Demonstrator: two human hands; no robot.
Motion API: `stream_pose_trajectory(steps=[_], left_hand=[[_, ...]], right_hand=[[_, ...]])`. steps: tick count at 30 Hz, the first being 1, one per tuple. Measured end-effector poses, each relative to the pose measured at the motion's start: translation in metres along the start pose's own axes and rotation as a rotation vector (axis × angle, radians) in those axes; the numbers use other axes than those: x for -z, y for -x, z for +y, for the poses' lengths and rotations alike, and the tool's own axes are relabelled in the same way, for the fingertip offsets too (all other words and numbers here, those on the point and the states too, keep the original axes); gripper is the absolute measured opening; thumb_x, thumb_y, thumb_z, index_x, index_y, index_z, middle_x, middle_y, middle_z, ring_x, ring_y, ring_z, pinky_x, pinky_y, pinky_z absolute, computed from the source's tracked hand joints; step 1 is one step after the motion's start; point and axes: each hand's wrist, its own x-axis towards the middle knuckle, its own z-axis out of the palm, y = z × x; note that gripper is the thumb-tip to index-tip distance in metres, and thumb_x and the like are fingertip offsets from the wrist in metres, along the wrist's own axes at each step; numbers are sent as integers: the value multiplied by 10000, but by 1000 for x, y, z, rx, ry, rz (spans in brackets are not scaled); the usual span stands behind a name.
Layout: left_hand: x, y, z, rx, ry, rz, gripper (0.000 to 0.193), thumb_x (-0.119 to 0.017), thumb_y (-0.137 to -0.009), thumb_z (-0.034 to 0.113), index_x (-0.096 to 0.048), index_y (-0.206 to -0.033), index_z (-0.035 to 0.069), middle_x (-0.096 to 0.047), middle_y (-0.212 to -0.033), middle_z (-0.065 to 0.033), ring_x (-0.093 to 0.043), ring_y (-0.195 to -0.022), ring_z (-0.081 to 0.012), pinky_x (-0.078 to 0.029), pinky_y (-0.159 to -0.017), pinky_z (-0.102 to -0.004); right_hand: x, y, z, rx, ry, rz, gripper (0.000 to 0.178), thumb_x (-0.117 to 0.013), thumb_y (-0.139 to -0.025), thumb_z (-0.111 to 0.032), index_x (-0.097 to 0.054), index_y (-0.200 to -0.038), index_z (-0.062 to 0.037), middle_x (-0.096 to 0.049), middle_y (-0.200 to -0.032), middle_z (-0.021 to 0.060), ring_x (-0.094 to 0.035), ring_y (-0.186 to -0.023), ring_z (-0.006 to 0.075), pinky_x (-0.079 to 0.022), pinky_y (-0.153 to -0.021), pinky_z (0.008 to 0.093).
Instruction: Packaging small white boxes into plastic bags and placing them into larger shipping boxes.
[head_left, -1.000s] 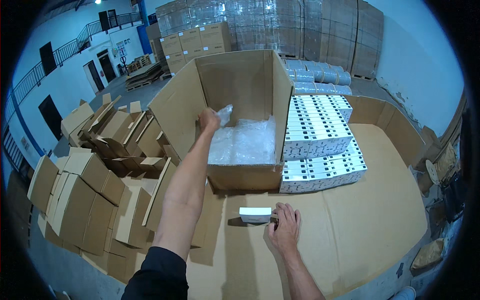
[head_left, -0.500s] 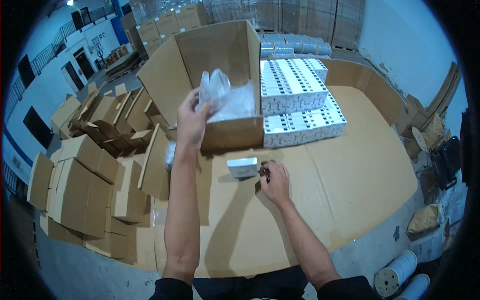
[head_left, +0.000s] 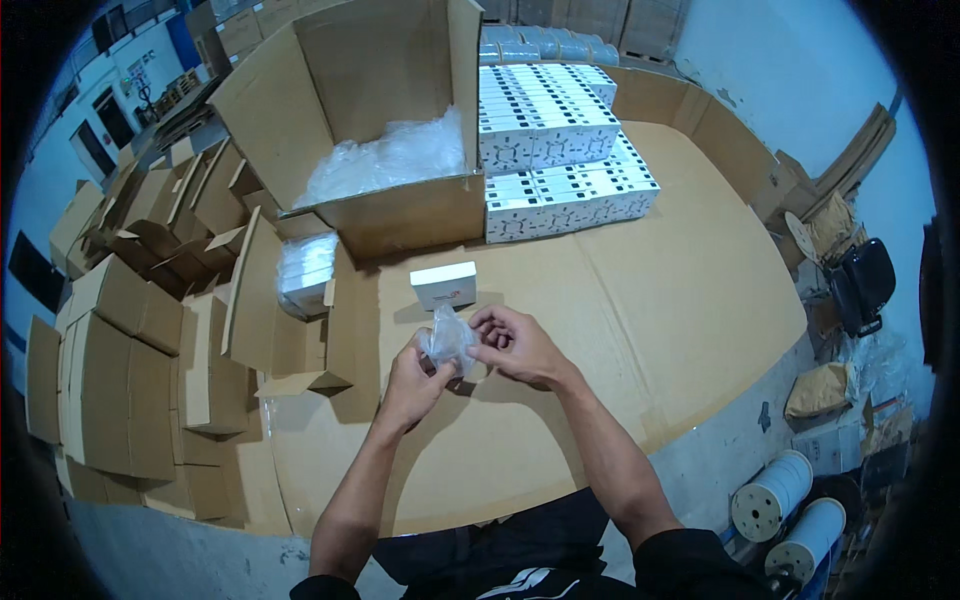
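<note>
Both hands meet over the cardboard-covered table, holding a small clear plastic bag between them. My left hand grips its lower left side and my right hand pinches its right edge. Just beyond the bag a small white box lies on the table. Farther back stands a large open cardboard carton with more clear plastic bags inside.
Stacked white printed boxes sit to the right of the carton. Several folded brown cartons pile up at the left, with a wrapped bundle among them. Rolls of white tape lie at the lower right on the floor.
My left hand pulled a clear bag out of the carton and brought it down to the table's front. My right hand left the white box and joined it on the bag.
</note>
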Motion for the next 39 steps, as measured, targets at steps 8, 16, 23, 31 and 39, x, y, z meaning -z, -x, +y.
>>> stream_pose_trajectory(steps=[8, 16, 23, 31, 39], left_hand=[[-1, -2, -12, -39, 102, 162, 161, -594, -1028, 158, -580, -1107, 19, -660, -966, -43, -634, -869, -100, -532, -743, -271], [6, -2, -10, -103, 162, 449, 186, -519, -1072, 199, -554, -1091, 17, -618, -905, -24, -542, -772, -75, -460, -674, -249], [-4, -1, 0, -274, 55, 551, 198, -536, -1066, 188, -546, -1128, 0, -602, -848, -16, -520, -735, -61, -446, -664, -228], [-5, 1, -1, -279, 42, 378, 172, -584, -1044, 166, -557, -1099, 5, -593, -837, -3, -510, -715, -35, -427, -611, -202], [-3, -5, -1, -200, 220, 404, 176, -597, -1043, 210, -585, -1055, 35, -578, -803, 25, -485, -692, -24, -402, -585, -202]], right_hand=[[-7, -8, 6, 49, 178, 66, 110, -678, -935, -97, -634, -948, 3, -567, -738, -16, -491, -656, 54, -420, -586, 252], [3, -8, 10, -98, -265, 31, 86, -687, -936, -71, -614, -968, -40, -597, -781, -34, -537, -652, 46, -450, -570, 234], [-5, -4, -1, 4, -397, 53, 218, -750, -883, -44, -603, -1045, -44, -606, -820, -43, -578, -741, 44, -472, -637, 206], [-18, -6, 3, 31, -185, 241, 162, -692, -964, -117, -641, -1083, -19, -617, -766, -39, -552, -666, 22, -449, -574, 203], [-13, -7, 7, 122, -245, 292, 128, -685, -978, -129, -628, -1004, -17, -622, -775, -31, -543, -685, 12, -441, -582, 202]])
